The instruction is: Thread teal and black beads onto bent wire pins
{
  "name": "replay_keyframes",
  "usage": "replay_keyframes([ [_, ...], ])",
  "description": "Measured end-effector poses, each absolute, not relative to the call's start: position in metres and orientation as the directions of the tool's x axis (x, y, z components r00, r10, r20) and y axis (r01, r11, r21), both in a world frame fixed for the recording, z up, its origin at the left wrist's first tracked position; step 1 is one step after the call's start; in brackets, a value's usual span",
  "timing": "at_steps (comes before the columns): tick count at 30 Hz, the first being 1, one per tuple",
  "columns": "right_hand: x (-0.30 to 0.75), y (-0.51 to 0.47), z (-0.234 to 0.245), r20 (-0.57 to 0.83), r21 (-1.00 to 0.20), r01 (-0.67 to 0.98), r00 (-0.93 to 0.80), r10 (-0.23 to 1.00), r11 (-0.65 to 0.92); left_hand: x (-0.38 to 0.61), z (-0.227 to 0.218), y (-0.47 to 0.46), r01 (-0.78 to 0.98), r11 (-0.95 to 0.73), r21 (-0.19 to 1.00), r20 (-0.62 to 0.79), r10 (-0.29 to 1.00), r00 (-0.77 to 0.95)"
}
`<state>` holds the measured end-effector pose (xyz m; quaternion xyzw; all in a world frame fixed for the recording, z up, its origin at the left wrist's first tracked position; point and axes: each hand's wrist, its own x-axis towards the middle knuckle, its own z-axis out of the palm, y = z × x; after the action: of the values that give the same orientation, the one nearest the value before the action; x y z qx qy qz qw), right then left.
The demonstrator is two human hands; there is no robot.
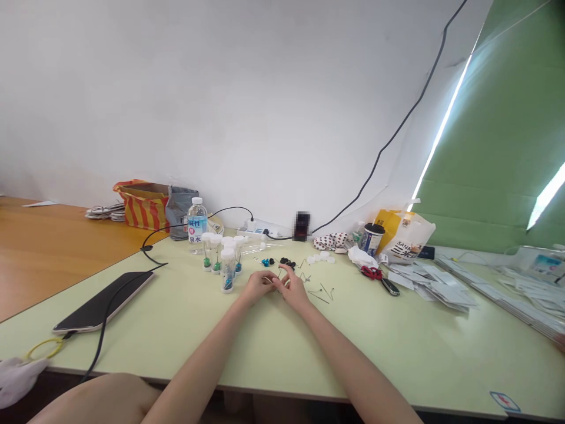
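My left hand (pixel 259 286) and my right hand (pixel 292 287) meet over the table, fingertips pinched together. Between them a thin metal rod (pixel 279 273) sticks up; its lower end is hidden by my fingers. Just beyond lie small blue pieces (pixel 265 262) and a cluster of small black pieces (pixel 288 264). Several bent thin metal rods (pixel 326 292) are scattered to the right of my right hand. White round caps (pixel 324 256) lie behind them. To the left of my hands stand several clear tubes (pixel 228 271) with white lids, holding green or blue pieces.
A water bottle (pixel 197 227) stands behind the tubes. A tablet (pixel 106 301) with a black cable lies at the left. At the right are a dark cup (pixel 373 238), red-handled scissors (pixel 371 272), a black key fob (pixel 390 287), a bag (pixel 406 235) and papers (pixel 441 285).
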<state>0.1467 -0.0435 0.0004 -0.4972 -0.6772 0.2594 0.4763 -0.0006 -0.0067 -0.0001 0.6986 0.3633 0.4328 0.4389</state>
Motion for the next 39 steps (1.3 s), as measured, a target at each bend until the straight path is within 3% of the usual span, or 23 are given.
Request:
replay_keyframes([
  [9, 0.149, -0.032, -0.005, 0.461, -0.747, 0.58, 0.1, 0.882, 0.325, -0.001, 0.011, -0.017, 0.125, -0.364, 0.923, 0.264, 0.836, 0.481],
  [14, 0.149, -0.028, -0.006, 0.507, -0.655, 0.659, 0.022, 0.862, 0.369, -0.002, 0.003, -0.003, 0.167, -0.388, 0.907, 0.253, 0.815, 0.521],
  [18, 0.149, -0.027, -0.005, 0.52, -0.633, 0.653, -0.04, 0.853, 0.416, -0.001, -0.01, 0.019, 0.41, -0.557, 0.722, 0.473, 0.83, 0.295],
  [21, 0.149, -0.027, -0.005, 0.508, -0.641, 0.65, -0.039, 0.86, 0.408, -0.002, -0.015, 0.036, 0.619, -0.567, 0.543, 0.562, 0.793, 0.234],
  [25, 0.15, -0.029, -0.006, 0.486, -0.652, 0.655, -0.026, 0.873, 0.383, -0.006, -0.016, 0.058, 0.797, -0.486, 0.359, 0.571, 0.79, 0.224],
  [32, 0.15, -0.03, -0.004, 0.476, -0.648, 0.679, 0.008, 0.879, 0.345, -0.007, -0.02, 0.094, 0.979, -0.156, 0.134, 0.458, 0.885, 0.079],
  [39, 0.15, -0.029, -0.003, 0.473, -0.647, 0.683, 0.009, 0.881, 0.34, -0.007, -0.017, 0.105, 0.99, -0.141, 0.017, 0.505, 0.856, 0.113],
])
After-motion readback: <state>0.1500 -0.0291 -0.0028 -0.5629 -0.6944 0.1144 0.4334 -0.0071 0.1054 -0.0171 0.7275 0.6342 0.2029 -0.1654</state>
